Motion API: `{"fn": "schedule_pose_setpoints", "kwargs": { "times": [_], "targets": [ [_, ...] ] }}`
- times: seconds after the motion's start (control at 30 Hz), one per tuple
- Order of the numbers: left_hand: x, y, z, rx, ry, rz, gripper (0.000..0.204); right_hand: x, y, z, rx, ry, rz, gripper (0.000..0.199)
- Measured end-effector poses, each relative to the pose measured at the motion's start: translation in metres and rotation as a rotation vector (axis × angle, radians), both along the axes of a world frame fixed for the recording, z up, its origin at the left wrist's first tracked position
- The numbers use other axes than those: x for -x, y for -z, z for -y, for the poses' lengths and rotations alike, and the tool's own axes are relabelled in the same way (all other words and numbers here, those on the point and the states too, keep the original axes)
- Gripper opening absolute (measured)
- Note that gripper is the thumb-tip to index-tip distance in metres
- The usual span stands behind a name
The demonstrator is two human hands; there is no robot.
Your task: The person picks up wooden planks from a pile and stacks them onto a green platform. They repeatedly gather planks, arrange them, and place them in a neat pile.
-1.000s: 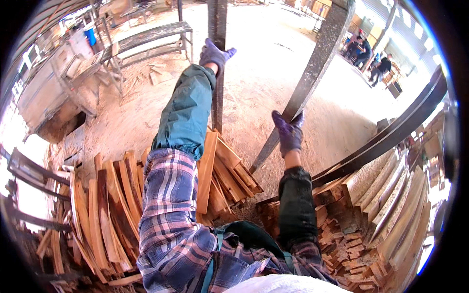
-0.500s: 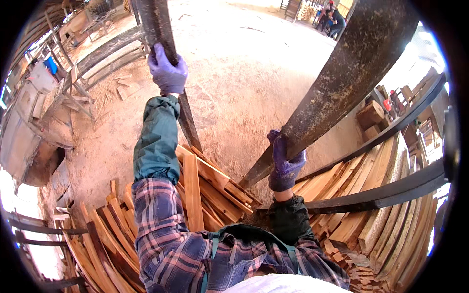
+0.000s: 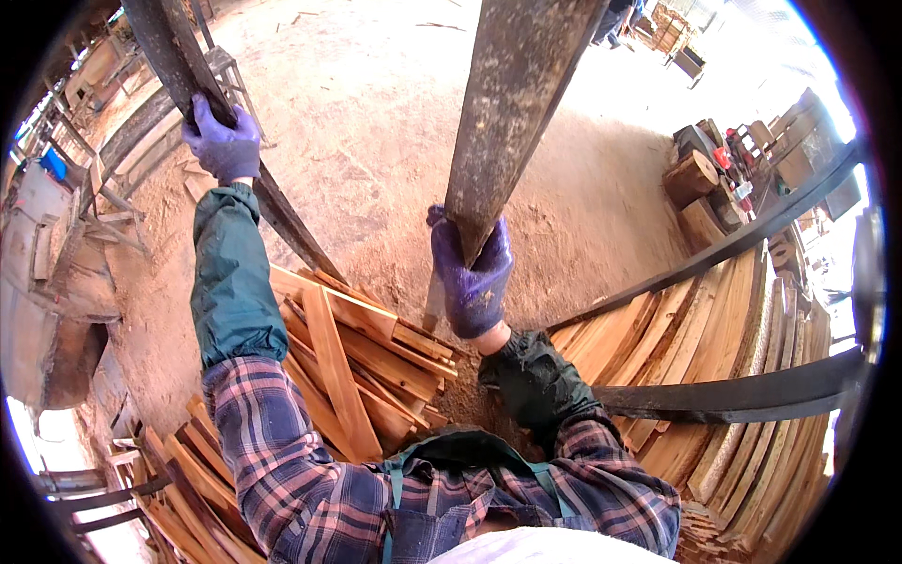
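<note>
My left hand, in a purple glove, reaches far out at the upper left. Its fingers are wrapped around a long, dark, narrow post that slants down toward the wood pile. My right hand, gloved likewise, is near the middle. It grips the edge of a broad dark beam, stained and weathered, which rises past the top of the view. Below the hands lies a stack of sawn wooden strips, with one loose strip lying across it. Whether the post and the beam are joined is out of view.
Long boards lie stacked at right, between dark curved bars. More strips fill the lower left. Log pieces stand at the far right. Wooden benches line the left, and sawdust covers the floor.
The broad beam has swung leftward and stands more upright in view, and my right hand has moved left and up with it. My left hand and its post appear farther left; the whole view has shifted.
</note>
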State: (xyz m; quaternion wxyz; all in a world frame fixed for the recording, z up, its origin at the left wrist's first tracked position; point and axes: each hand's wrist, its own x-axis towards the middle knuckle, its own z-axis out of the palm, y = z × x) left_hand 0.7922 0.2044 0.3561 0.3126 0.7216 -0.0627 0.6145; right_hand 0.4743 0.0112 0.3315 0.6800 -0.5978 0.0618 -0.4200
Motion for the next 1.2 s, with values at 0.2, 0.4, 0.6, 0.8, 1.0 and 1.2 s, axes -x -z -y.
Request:
{"fn": "schedule_pose_setpoints", "kwargs": {
  "times": [0.2, 0.4, 0.6, 0.8, 1.0, 1.2],
  "targets": [
    [-0.033, -0.003, -0.002, 0.065, 0.092, -0.021, 0.065, -0.026, -0.004, 0.014, 0.011, -0.028, 0.009, 0.022],
    [-0.066, -0.009, -0.006, 0.016, 0.1, 0.007, 0.065, -0.081, -0.007, 0.016, -0.004, 0.021, 0.15, 0.02],
    [-0.085, -0.01, -0.021, -0.165, 0.235, -0.124, 0.079, -0.127, 0.0, 0.034, 0.043, 0.049, 0.091, 0.021],
    [0.026, 0.142, -0.069, -0.504, 0.464, -1.137, 0.082, -0.138, 0.021, 0.057, 0.386, 0.12, 0.042, 0.022],
    [0.249, 0.331, -0.107, -0.323, 0.291, -1.932, 0.114, -0.152, 0.028, 0.069, 0.119, -0.139, 0.187, 0.032],
    [0.287, 0.34, -0.048, -0.157, 0.005, -1.798, 0.115, -0.148, 0.038, 0.084, 0.145, -0.143, 0.113, 0.029]
  ]
}}
